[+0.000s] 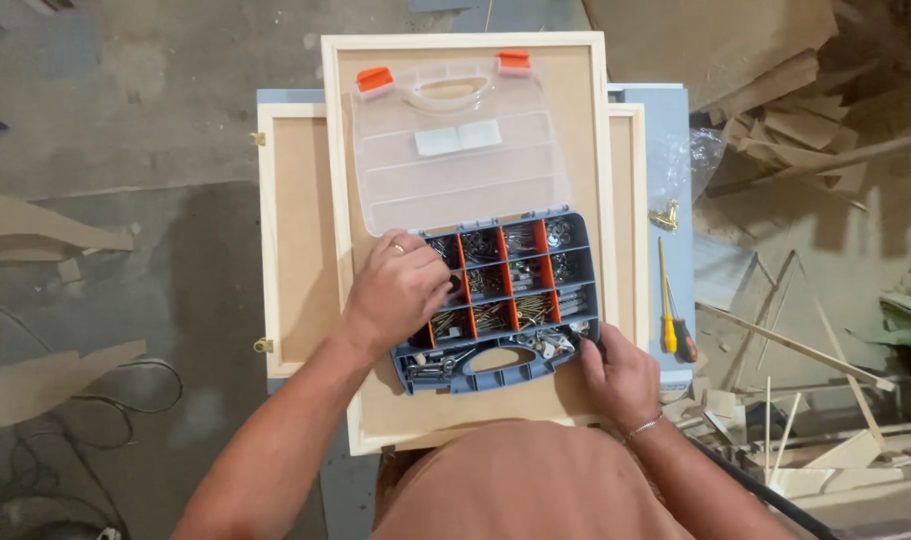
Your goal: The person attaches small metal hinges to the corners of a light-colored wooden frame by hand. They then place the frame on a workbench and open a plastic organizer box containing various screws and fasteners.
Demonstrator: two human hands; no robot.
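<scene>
A grey-blue organiser case point(521, 372) with orange dividers lies open on a framed wooden panel point(466, 60). Its compartments hold screws, washers and other small metal hardware point(521, 290). The clear lid point(456, 150) with orange latches is folded back, away from me. My left hand point(396, 290) rests palm down over the case's left compartments, fingers curled into them. My right hand point(616, 375) touches the case's near right corner, fingertips at some metal brackets point(551, 345). Whether either hand pinches a piece is hidden.
A second framed panel point(296, 240) lies underneath on a light blue table point(671, 130). A yellow-handled screwdriver point(666, 300), a brass fitting point(664, 215) and a clear plastic bag point(681, 160) lie at the right. Wood offcuts and strips crowd the floor at right; board scraps and cables at left.
</scene>
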